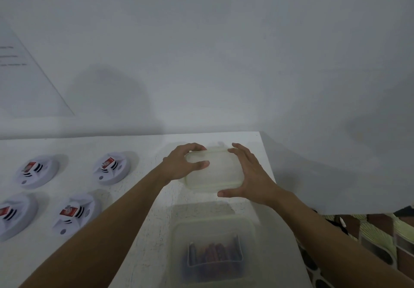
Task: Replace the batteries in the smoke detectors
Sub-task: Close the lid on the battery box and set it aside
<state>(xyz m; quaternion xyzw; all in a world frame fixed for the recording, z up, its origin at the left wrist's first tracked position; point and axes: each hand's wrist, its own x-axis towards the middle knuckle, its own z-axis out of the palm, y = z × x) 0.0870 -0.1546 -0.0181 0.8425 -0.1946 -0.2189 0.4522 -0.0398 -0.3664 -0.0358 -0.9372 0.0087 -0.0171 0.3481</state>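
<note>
1. Gripping a pale plastic container from both sides, the left hand and the right hand are holding it at the far right corner of the white table.
2. The left hand is curling its fingers over the container's far left edge, with its thumb lying across the top.
3. The right hand is spreading wide, with its fingers on the far right edge and its thumb pressing the near corner.
4. A clear tub is sitting just nearer than the container, holding blurred, dark reddish batteries.
5. Four smoke detectors are lying in two rows on the table's left side, well apart from both hands.
</note>
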